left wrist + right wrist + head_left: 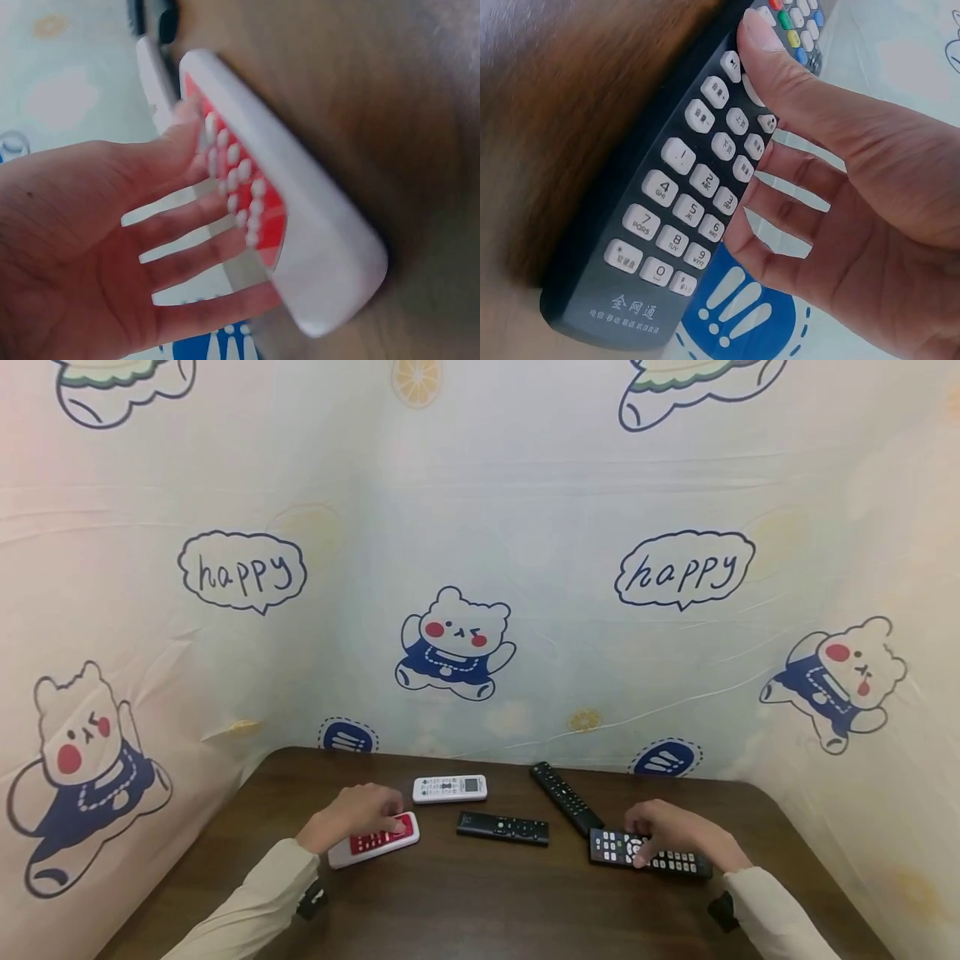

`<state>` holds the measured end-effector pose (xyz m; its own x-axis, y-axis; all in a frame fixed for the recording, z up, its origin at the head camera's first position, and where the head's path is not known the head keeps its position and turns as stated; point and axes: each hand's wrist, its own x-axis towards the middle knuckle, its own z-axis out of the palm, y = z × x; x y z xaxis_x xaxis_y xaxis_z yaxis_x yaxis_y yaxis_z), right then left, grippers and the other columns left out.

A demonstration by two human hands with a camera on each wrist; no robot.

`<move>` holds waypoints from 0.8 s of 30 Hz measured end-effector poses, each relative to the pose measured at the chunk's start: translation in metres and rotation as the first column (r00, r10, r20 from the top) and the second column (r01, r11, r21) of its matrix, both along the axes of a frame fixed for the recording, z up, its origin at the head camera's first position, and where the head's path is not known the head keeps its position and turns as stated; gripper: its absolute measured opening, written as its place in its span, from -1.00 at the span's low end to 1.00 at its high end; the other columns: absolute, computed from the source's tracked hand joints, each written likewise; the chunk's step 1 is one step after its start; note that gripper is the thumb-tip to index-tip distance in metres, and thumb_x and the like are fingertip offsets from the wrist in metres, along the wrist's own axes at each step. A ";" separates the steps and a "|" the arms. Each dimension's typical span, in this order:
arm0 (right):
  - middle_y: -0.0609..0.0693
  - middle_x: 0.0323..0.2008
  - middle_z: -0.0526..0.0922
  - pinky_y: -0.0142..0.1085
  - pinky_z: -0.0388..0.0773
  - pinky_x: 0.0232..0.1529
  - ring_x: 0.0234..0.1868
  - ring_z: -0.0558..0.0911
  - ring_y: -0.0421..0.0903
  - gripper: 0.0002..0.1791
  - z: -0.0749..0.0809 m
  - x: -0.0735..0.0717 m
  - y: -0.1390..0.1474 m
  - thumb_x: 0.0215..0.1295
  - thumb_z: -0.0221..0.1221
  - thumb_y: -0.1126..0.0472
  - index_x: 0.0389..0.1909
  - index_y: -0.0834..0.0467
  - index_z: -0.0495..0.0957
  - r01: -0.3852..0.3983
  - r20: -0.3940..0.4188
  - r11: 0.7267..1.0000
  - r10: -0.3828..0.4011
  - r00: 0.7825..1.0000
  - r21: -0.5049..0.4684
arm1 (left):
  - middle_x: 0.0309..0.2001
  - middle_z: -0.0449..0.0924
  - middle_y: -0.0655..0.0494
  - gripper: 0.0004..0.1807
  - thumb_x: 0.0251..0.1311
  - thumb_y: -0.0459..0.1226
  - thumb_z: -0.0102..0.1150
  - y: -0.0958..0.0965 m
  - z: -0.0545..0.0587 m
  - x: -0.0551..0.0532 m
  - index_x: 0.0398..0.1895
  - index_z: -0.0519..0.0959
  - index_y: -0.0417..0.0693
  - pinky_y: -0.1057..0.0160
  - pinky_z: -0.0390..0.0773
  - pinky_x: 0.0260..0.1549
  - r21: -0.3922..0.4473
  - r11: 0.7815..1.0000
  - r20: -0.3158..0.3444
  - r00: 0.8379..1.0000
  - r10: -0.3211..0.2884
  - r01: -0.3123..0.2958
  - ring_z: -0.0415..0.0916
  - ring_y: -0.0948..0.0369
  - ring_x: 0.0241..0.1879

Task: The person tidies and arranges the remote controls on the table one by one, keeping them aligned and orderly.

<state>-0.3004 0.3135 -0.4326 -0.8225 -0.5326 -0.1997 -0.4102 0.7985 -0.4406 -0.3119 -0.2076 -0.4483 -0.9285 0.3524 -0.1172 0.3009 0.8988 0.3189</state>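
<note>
At the table's left, my left hand (358, 817) pinches a white remote control with a red keypad (367, 846). Its thumb lies over the red face and its fingers reach the far edge, as the left wrist view shows with some blur. On the right, my right hand (671, 831) grips a black remote control with white keys (671, 217). The right thumb (761, 34) presses near its upper keys, while the other fingers bend against the far long side. Both remotes are at the tabletop; whether either is lifted, I cannot tell.
Between the hands, a white remote with a small screen (450, 788) lies at the back, with a slim black remote (502, 828) in front. A long black remote (566, 797) slants toward the right-hand one. Printed cloth (555, 693) encloses the brown table (480, 902) behind and at the sides.
</note>
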 end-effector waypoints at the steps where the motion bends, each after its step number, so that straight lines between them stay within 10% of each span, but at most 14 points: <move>1: -0.07 -0.31 0.59 -0.32 0.46 -0.34 -0.32 0.47 -0.16 -0.60 0.000 0.001 -0.001 0.05 0.58 0.18 -0.14 0.12 0.63 -0.007 0.013 1.000 0.007 1.000 -0.007 | -0.25 0.68 0.14 -0.71 0.17 -0.14 0.54 -0.003 0.003 0.001 -0.10 0.70 0.03 0.07 0.73 -0.17 0.001 1.000 0.025 1.000 0.006 -0.006 0.56 0.18 -0.30; 13: -0.11 -0.36 0.60 -0.39 0.50 -0.35 -0.36 0.50 -0.25 -0.81 -0.005 0.003 -0.005 0.31 0.41 0.18 -0.21 0.15 0.60 -0.112 0.093 0.983 0.126 0.988 -0.146 | -0.22 0.64 0.12 -0.65 0.14 -0.09 0.57 -0.020 0.009 0.007 -0.11 0.63 0.03 0.12 0.69 -0.24 -0.002 0.997 0.184 0.980 0.080 -0.081 0.55 0.16 -0.27; 24: -0.08 -0.44 0.59 -0.39 0.59 -0.64 -0.51 0.53 -0.23 -0.79 -0.014 0.003 -0.019 0.39 0.36 0.15 -0.29 0.16 0.54 -0.024 0.177 0.970 0.068 0.982 -0.242 | -0.29 0.57 0.03 -0.71 0.27 -0.18 0.47 -0.017 -0.003 0.006 -0.15 0.55 -0.12 0.15 0.78 -0.46 0.128 0.975 0.267 0.953 0.144 -0.183 0.60 0.13 -0.31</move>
<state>-0.2969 0.2941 -0.4470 -0.7571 -0.6195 -0.2075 -0.3387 0.6438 -0.6862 -0.3057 -0.2241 -0.4517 -0.9210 0.2297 -0.3146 0.0452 0.8651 0.4995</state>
